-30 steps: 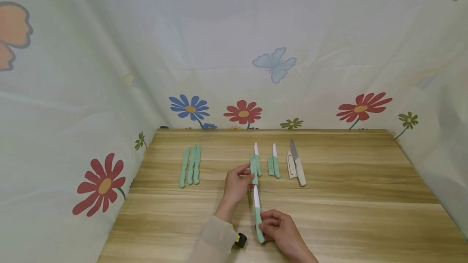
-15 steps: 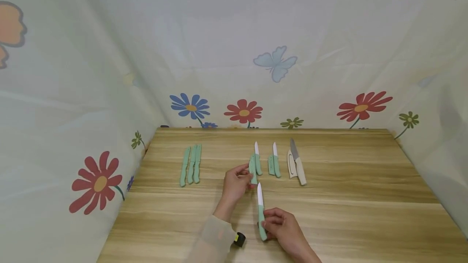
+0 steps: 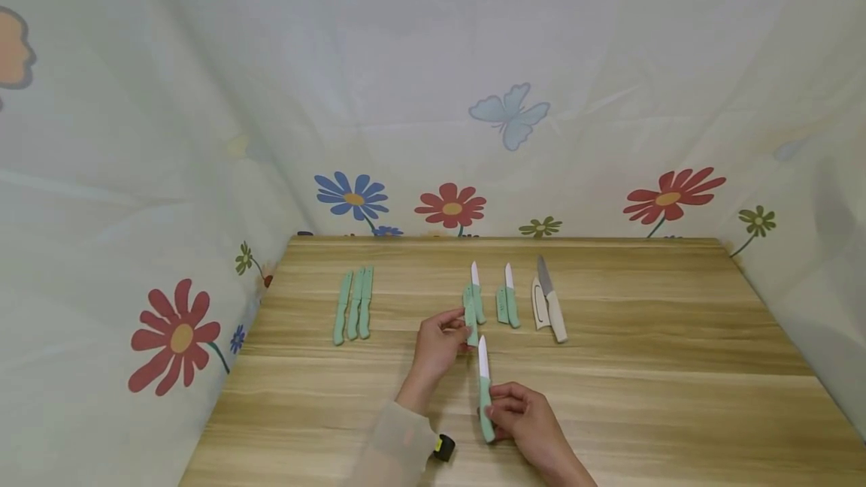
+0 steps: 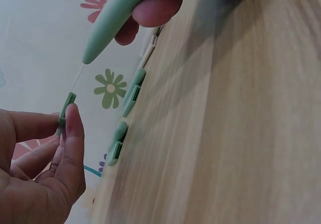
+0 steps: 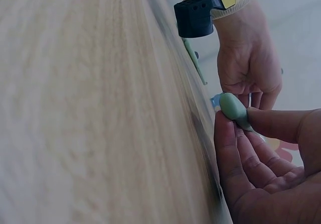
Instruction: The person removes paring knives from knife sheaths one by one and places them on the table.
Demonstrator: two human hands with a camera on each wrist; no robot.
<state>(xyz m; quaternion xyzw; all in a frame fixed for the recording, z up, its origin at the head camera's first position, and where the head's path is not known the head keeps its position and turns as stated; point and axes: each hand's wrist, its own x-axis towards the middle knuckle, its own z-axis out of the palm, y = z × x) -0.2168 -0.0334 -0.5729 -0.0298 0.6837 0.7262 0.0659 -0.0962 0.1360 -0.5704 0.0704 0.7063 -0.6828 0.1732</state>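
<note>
In the head view my left hand (image 3: 436, 344) pinches a green knife sheath (image 3: 470, 324) between thumb and fingers. My right hand (image 3: 531, 423) holds a paring knife (image 3: 485, 404) by its green handle, white blade pointing away from me. The blade tip is right at the sheath's near end. From the left wrist view, the thin blade lines up with the mouth of the sheath (image 4: 64, 112), both raised above the table. Seen from the right wrist, the thumb and fingers pinch the rounded handle end (image 5: 231, 106).
Beyond the hands lie two bare green paring knives (image 3: 476, 303) (image 3: 511, 307) with sheaths beside them. A cream-handled knife (image 3: 555, 314) with its cream sheath (image 3: 540, 307) lies right of these. Three sheathed green knives (image 3: 354, 307) lie at the left. Flowered curtain (image 3: 406, 96) borders the wooden table (image 3: 643, 382).
The right hand has shifted the knife slightly right and away from me, so its tip sits a little right of the sheath. The left hand has stayed almost in place.
</note>
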